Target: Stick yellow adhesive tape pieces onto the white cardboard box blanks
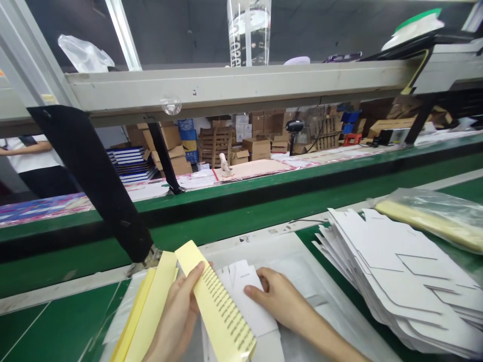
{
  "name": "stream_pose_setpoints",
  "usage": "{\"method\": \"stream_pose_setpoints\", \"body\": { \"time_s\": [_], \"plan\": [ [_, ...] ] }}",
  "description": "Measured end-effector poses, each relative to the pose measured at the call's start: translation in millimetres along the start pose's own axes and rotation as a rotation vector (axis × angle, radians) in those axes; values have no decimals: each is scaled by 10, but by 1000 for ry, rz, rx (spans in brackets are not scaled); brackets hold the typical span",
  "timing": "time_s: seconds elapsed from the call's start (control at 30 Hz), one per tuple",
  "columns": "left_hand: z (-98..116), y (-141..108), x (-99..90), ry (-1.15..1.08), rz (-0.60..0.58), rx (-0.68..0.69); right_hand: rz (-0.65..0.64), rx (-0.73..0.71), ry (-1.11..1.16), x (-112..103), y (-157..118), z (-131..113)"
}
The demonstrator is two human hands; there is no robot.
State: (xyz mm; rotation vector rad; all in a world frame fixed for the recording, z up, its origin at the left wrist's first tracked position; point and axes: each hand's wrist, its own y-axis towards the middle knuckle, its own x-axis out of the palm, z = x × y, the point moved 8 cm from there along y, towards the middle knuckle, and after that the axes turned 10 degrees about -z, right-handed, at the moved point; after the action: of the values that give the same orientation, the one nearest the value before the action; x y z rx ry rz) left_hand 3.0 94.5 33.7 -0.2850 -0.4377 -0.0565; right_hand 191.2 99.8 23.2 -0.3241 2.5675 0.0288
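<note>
My left hand [180,309] is closed on a long yellow strip [215,296] with rows of dark marks along it, the thumb pressed on its upper part. Partly behind that strip lies a white die-cut card piece [247,291] with slots at its far end. My right hand [281,296] has its fingers curled and its thumb on the right edge of this white card. More yellow strips [151,306] lie in a stack to the left, partly covered by my left hand and wrist. White translucent sheeting [305,281] is under the work.
A fanned stack of white die-cut cards [400,271] stands on the right. Behind it is a clear bag [433,211] with yellow strips inside. A black post [94,181] rises at the left, and a pale shelf beam [241,85] crosses above. A person [35,156] stands far left.
</note>
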Motion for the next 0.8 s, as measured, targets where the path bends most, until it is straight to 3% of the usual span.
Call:
{"method": "stream_pose_setpoints", "body": {
  "time_s": [0.13, 0.2, 0.27, 0.33, 0.43, 0.5, 0.53, 0.57, 0.63, 0.7, 0.8],
  "plan": [
    [8, -68, -148, -24, 74, -12, -45, -1, 267, -193, 23, 20],
    [16, -108, -192, -28, 94, -21, -36, 24, 353, -470, 41, 66],
    [13, -125, -172, -34, 57, -23, 126, 52, 176, -907, 66, 122],
    [-19, -128, -127, -32, 12, -37, 329, 126, -204, -1296, 79, 158],
    [-95, -112, -100, 15, -1, -57, 515, 254, -566, -1469, 93, 165],
    [-120, -94, -106, 89, 5, -35, 551, 205, -664, -1306, 105, 12],
    [-125, -85, -108, 125, 4, -18, 508, 124, -673, -1141, 125, -118],
    [-126, -77, -104, 155, -6, 1, 412, 25, -632, -929, 151, -258],
    [-113, -70, -90, 202, -29, 47, 97, -155, -388, -424, 181, -524],
    [-76, -75, -86, 253, -29, 103, -130, -194, -161, -26, 147, -711],
    [-30, -86, -84, 309, -14, 165, -191, -161, -40, 227, 110, -809]
  ]
}}
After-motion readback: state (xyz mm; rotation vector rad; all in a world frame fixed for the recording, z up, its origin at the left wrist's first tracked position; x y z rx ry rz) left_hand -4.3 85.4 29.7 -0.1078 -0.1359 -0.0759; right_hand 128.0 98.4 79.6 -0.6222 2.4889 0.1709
